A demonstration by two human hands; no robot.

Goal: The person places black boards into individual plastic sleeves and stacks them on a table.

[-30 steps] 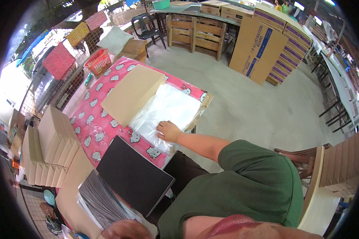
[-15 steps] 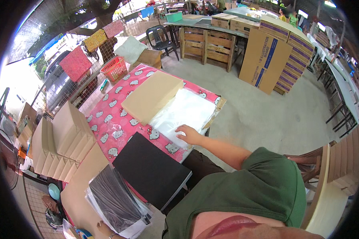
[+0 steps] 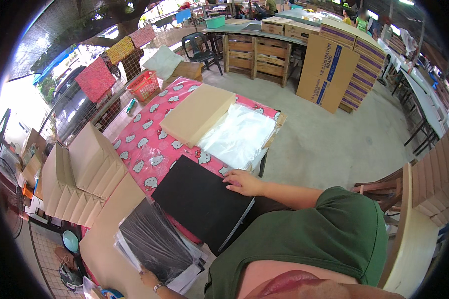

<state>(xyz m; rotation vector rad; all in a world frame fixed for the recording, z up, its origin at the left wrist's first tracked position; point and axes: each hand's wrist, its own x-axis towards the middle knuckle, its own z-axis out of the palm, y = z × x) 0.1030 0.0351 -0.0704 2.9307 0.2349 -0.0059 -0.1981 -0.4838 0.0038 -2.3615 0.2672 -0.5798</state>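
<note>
A stack of black sheets point(image 3: 202, 202) lies on the near part of the table. Over its far right corner rests my right hand point(image 3: 244, 183), fingers apart and slightly bent, holding nothing. Nearer to me is a pile of black sheets in clear plastic sleeves point(image 3: 157, 239), with white edges showing beneath. My left hand point(image 3: 148, 279), with a bracelet at the wrist, touches that pile's near edge, its fingers partly visible and loosely stretched. Beyond the black stack lie a pile of clear plastic sleeves point(image 3: 237, 134) and a stack of brown boards point(image 3: 197, 114).
A pink patterned cloth point(image 3: 139, 144) covers the table. Folded brown cardboard point(image 3: 80, 184) stands stacked at left. A red basket point(image 3: 143, 85) sits at the far edge. Large cartons point(image 3: 329, 74) stand beyond on the floor; a wooden chair point(image 3: 381, 184) is at right.
My right hand has moved from the clear sleeves to the black stack's corner. My left hand has come farther into view, onto the sleeved pile's edge. The view has shifted slightly.
</note>
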